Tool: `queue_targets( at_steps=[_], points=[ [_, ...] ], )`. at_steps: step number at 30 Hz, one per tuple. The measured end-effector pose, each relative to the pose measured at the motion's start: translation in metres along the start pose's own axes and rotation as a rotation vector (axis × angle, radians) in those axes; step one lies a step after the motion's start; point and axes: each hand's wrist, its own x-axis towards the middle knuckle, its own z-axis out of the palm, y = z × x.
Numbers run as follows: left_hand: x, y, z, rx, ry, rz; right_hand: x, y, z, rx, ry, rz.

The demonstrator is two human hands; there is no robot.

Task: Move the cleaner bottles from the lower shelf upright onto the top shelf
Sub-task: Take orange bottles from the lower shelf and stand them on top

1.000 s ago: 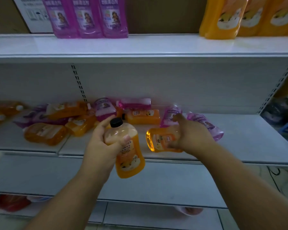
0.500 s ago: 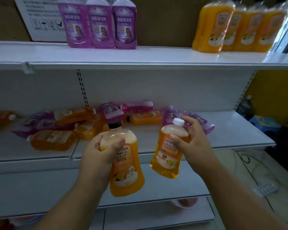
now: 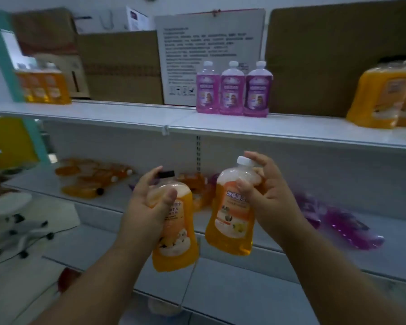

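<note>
My left hand (image 3: 148, 205) grips an orange cleaner bottle with a black cap (image 3: 176, 240), held upright in front of the lower shelf (image 3: 99, 200). My right hand (image 3: 267, 195) holds a second orange bottle with a white cap (image 3: 231, 221), also upright, right beside the first. Both bottles hang below the top shelf (image 3: 127, 116). Several orange bottles (image 3: 92, 179) and purple bottles (image 3: 342, 221) lie flat on the lower shelf. On the top shelf stand three purple bottles (image 3: 232, 92), orange bottles at the right (image 3: 380, 97) and orange bottles at the left (image 3: 42, 87).
Cardboard boxes (image 3: 120, 66) and a white printed board (image 3: 209, 43) line the back of the top shelf. A wheeled stool (image 3: 12, 214) stands on the floor at the left. A bare stretch of top shelf lies between the left orange bottles and the purple ones.
Both hands have lifted their bottles away from the lower shelf, and the right bottle was turned from lying to upright. My view has swung up and to the left.
</note>
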Motion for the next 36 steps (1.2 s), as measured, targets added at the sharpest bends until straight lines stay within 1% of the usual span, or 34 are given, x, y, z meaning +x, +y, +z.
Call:
queue_targets(
  at_steps=[4,6,8,13,16,19,22,25,28,32,36],
  points=[
    [0.012,0.004,-0.078,0.184,0.111,0.080,0.033,-0.014,0.071,0.091,-0.159,-0.017],
    [0.022,0.002,-0.119,0.220,0.160,0.073,0.048,-0.020,0.113,0.117,-0.234,-0.035],
    [0.035,-0.002,-0.159,0.240,0.195,0.062,0.061,-0.024,0.157,0.136,-0.270,-0.055],
    [0.084,-0.001,-0.261,0.314,0.210,0.100,0.103,-0.035,0.272,0.154,-0.194,-0.156],
    [0.123,0.012,-0.313,0.374,0.217,0.127,0.138,-0.047,0.328,0.161,-0.197,-0.185],
    [0.163,0.023,-0.355,0.302,0.221,0.067,0.175,-0.059,0.371,0.190,-0.158,-0.191],
    [0.201,0.022,-0.383,0.207,0.195,0.020,0.206,-0.063,0.400,0.165,-0.175,-0.205],
    [0.238,0.014,-0.401,0.180,0.132,0.010,0.239,-0.060,0.420,0.149,-0.199,-0.227],
    [0.279,0.006,-0.414,0.167,0.061,0.041,0.275,-0.053,0.436,0.121,-0.215,-0.255],
    [0.331,0.002,-0.425,0.153,0.048,0.139,0.330,-0.049,0.456,0.094,-0.250,-0.328],
    [0.380,0.005,-0.436,0.116,0.022,0.186,0.388,-0.048,0.472,0.072,-0.206,-0.361]
  ],
)
